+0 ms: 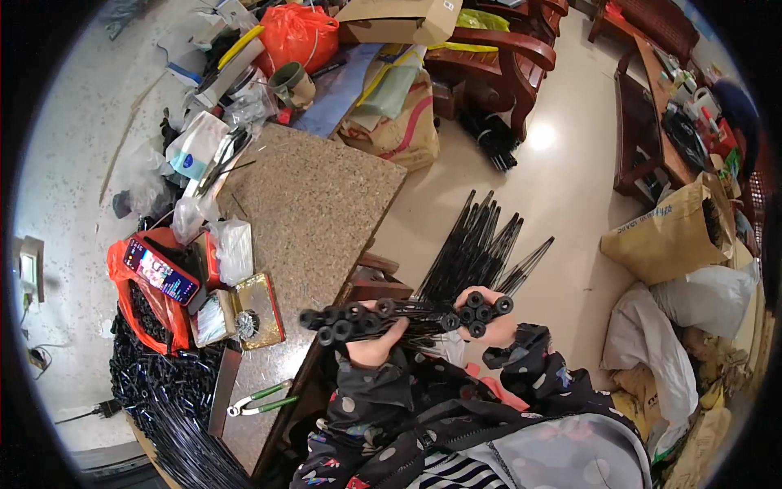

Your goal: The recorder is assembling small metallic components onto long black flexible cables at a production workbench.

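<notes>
Both of my hands hold bundles of thin black rods (481, 240) with thick, round, hollow-looking black ends. My left hand (373, 350) is closed around one bundle beside the table edge, and its round ends (346, 323) point left. In my right hand (500, 331) is a smaller bundle, gripped just below its cluster of round ends (478, 311), which face up toward me. Long shafts fan out beyond the hands toward the floor, their thin tips spread apart. Where the two bundles cross between my hands, I cannot tell which shafts belong to which.
The speckled stone table (318, 196) lies to the left, with green-handled pliers (265, 398), an open tin (262, 308), a phone (161, 270) and a heap of small black parts (155, 371). A wooden chair (521, 65) stands ahead; paper bags (664, 236) and sacks stand at right.
</notes>
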`<state>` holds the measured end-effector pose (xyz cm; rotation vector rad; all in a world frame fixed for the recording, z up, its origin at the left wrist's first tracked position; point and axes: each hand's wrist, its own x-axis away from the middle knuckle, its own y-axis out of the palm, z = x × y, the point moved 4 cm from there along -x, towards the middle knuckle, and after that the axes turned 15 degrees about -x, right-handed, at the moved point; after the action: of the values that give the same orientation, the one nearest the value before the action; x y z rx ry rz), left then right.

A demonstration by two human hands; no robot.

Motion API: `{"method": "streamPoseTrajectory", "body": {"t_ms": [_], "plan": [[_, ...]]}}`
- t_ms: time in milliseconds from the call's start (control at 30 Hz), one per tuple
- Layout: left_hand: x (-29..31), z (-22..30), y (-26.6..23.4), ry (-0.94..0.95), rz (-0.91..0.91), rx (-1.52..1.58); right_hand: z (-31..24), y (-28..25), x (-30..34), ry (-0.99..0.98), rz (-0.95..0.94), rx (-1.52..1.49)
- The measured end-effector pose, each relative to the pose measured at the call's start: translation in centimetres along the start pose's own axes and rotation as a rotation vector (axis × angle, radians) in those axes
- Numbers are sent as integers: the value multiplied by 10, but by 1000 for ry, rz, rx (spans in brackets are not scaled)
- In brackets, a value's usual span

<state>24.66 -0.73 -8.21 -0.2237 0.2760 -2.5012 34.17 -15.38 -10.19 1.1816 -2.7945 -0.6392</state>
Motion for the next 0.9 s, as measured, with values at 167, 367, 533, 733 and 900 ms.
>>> {"method": "streamPoseTrajectory", "body": {"t_ms": [167, 367, 533, 733, 900], "plan": [[7, 35, -7, 419, -61, 4, 57, -13, 0, 30, 359, -80], [24, 23, -26, 497, -15, 183, 141, -63, -3, 130, 768, 147], [14, 14, -8, 595, 29, 133, 170, -112, -11, 610, 1082, -32], [18, 5, -14, 659, -33, 105, 270, -201, -2, 732, 229, 679], [-8, -10, 26, 185, -287, -77, 115, -139, -62, 343, 730, 167]]}}
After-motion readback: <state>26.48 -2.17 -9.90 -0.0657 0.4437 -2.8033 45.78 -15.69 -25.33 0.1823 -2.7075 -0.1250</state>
